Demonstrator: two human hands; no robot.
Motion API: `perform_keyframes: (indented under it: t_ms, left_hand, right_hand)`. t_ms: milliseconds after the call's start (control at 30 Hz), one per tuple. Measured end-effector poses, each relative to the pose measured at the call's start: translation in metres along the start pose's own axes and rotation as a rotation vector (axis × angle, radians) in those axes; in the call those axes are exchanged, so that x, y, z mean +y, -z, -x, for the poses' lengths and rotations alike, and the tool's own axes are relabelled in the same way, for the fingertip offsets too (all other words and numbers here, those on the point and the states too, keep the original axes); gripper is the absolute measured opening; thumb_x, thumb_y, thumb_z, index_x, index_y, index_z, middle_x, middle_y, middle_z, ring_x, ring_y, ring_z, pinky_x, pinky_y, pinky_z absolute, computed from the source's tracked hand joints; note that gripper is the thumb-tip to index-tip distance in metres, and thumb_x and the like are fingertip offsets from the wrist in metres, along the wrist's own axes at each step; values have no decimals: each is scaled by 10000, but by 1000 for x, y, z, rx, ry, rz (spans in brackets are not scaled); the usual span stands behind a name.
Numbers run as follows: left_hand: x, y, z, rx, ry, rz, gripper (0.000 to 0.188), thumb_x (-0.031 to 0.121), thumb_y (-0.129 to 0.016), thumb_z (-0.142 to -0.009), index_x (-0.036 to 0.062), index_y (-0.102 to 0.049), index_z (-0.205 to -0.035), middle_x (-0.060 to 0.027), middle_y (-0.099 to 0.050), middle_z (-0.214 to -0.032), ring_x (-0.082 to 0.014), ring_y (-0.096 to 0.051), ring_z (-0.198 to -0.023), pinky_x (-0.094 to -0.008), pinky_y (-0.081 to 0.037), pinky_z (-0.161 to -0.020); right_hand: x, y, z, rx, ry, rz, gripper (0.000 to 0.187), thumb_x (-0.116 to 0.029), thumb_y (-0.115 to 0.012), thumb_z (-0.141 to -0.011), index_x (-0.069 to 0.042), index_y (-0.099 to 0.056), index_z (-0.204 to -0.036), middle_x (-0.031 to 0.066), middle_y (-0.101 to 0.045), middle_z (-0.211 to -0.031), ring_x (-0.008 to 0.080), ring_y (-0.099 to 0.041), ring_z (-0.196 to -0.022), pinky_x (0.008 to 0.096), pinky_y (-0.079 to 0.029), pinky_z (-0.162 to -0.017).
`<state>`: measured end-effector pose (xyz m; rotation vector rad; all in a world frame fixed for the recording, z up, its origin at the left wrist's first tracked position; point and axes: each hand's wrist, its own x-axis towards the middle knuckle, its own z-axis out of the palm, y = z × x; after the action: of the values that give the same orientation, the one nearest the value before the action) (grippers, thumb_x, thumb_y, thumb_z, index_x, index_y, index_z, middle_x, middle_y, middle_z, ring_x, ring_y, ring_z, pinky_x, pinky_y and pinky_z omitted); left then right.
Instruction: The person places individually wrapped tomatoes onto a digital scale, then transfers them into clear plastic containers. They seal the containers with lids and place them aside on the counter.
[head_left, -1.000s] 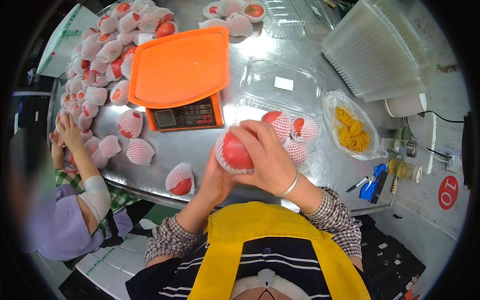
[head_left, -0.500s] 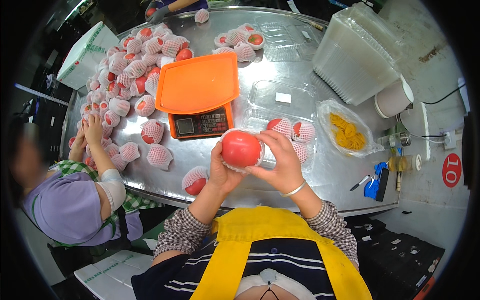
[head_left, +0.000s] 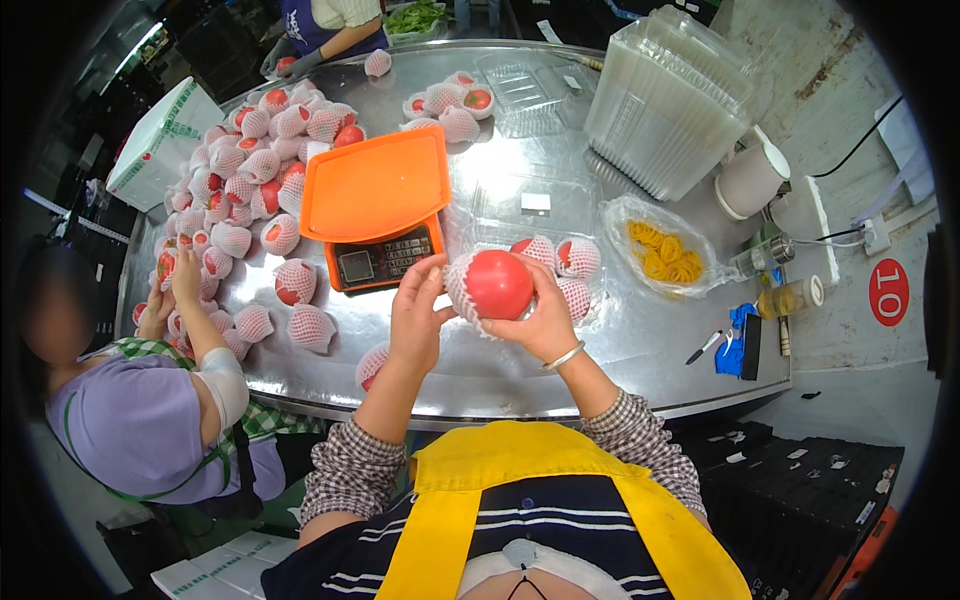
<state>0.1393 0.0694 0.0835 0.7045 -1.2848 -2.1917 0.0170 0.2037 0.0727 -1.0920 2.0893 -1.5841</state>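
Observation:
A big red tomato (head_left: 502, 284) is held over the near middle of the steel table, its bare side to the right. A white foam net (head_left: 460, 284) covers its left side. My right hand (head_left: 550, 322) is wrapped round the tomato's right side and underside. My left hand (head_left: 414, 312) has its bent fingers and thumb at the net's left edge, closed on it. Just behind, several netted tomatoes (head_left: 577, 258) sit in a clear plastic tray. Another netted tomato (head_left: 372, 366) lies beside my left wrist.
An orange scale (head_left: 375, 185) stands left of centre, beside a heap of netted tomatoes (head_left: 240, 165). At right are stacked clear containers (head_left: 660, 110), a bag of yellow rubber bands (head_left: 665, 255), a marker (head_left: 702, 348) and a jar (head_left: 790, 298). A co-worker (head_left: 150, 400) handles tomatoes at left; another person (head_left: 335, 30) stands across the table.
The tomato has turned so its bare side faces right, with the net gathered on its left. My left hand has shifted from cupping the tomato to the net's edge. The view has shifted slightly.

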Motion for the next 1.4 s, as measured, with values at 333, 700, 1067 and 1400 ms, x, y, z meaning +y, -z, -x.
perform_keyframes:
  t_ms: [333, 700, 1067, 1400]
  left_hand:
    - [12, 14, -28, -268, 360, 311, 309, 185, -556, -937, 23, -539, -1199, -81, -610, -1132, -191, -611, -980, -385, -509, -855]
    - [-4, -7, -41, -252, 255, 765, 353, 152, -471, -969, 49, -481, -1307, -119, -560, -1266, -260, -536, -1183, -443, -424, -1016]
    - [6, -8, -52, -404, 215, 851, 502, 257, -513, -938, 26, -421, -1374, -135, -444, -1407, -289, -422, -1297, -498, -295, -1092]
    - [9, -3, -60, -430, 174, 854, 719, 383, -573, -876, -21, -322, -1415, -152, -280, -1509, -315, -268, -1392, -536, -213, -1124]
  right_hand:
    - [5, 7, 1, -79, -298, -699, 654, -137, -797, -649, 16, -513, -1218, 79, -598, -1137, 169, -590, -1009, 308, -472, -909]
    - [8, 13, -4, -116, -370, -1300, 558, -204, -717, -788, -19, -488, -1263, 65, -585, -1187, 173, -543, -1115, 330, -413, -982]
    - [14, 28, -14, -27, -340, -1241, 591, -204, -704, -812, -27, -441, -1311, 76, -548, -1247, 200, -529, -1156, 344, -415, -1012]
    - [30, 48, -27, -18, -548, -1624, 597, -480, -524, -919, -89, -404, -1354, 105, -520, -1259, 242, -547, -1109, 380, -495, -939]
